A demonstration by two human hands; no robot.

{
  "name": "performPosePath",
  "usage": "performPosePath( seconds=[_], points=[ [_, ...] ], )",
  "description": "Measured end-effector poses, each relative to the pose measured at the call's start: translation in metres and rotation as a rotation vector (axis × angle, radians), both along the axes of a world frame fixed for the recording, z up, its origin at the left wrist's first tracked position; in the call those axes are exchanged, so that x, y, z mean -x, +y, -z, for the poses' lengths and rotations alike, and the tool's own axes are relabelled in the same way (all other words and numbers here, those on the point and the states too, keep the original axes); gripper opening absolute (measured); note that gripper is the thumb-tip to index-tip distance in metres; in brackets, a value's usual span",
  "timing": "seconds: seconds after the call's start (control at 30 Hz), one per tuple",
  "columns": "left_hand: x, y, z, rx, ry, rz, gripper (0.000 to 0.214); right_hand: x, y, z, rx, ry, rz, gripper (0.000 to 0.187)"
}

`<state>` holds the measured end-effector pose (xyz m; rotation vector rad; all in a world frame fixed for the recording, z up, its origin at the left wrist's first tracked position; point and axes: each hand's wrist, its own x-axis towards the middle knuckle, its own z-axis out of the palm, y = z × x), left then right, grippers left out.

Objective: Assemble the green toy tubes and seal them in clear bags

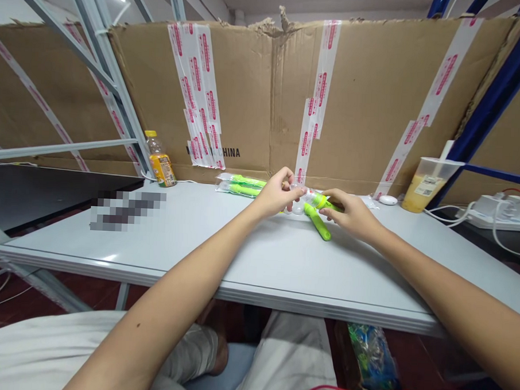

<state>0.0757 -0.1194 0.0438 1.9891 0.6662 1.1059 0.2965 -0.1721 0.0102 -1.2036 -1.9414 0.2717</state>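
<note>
My left hand (277,194) is closed, its thumb and fingers pinching the clear end of a green stick with a clear plastic end (315,198). My right hand (349,215) wraps its fingers round the green end of the same stick, which lies roughly level just above the table. Right below it, a second green stick (319,223) rests on the table, its upper end partly behind the held one. Clear rounded plastic (297,208) shows under my left fingers; whose part it is, I cannot tell. Behind my left hand lie green sticks in clear wrapping (245,186).
The white table (189,232) backs onto a tall taped cardboard wall (247,91). A juice bottle (160,161) stands at the left. Toward the right are a small white round object (388,200), a plastic drink cup (428,185) and power strips with cables (485,213).
</note>
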Motion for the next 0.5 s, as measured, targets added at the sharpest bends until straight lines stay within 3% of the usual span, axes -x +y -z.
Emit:
performPosePath(
  seconds=[0.2,0.3,0.5],
  points=[
    [0.006,-0.0023,-0.0054,0.079,0.066,0.048,0.036,0.0002,-0.0039,-0.0039,-0.029,-0.058,0.023,0.037],
    [0.0069,-0.0021,-0.0055,0.087,0.084,0.054,0.035,0.0006,-0.0062,-0.0058,-0.052,-0.082,0.03,0.051],
    [0.0038,-0.0002,-0.0042,0.144,0.155,0.028,0.012,0.0019,-0.0079,-0.0084,-0.134,-0.149,-0.001,0.048]
  ],
)
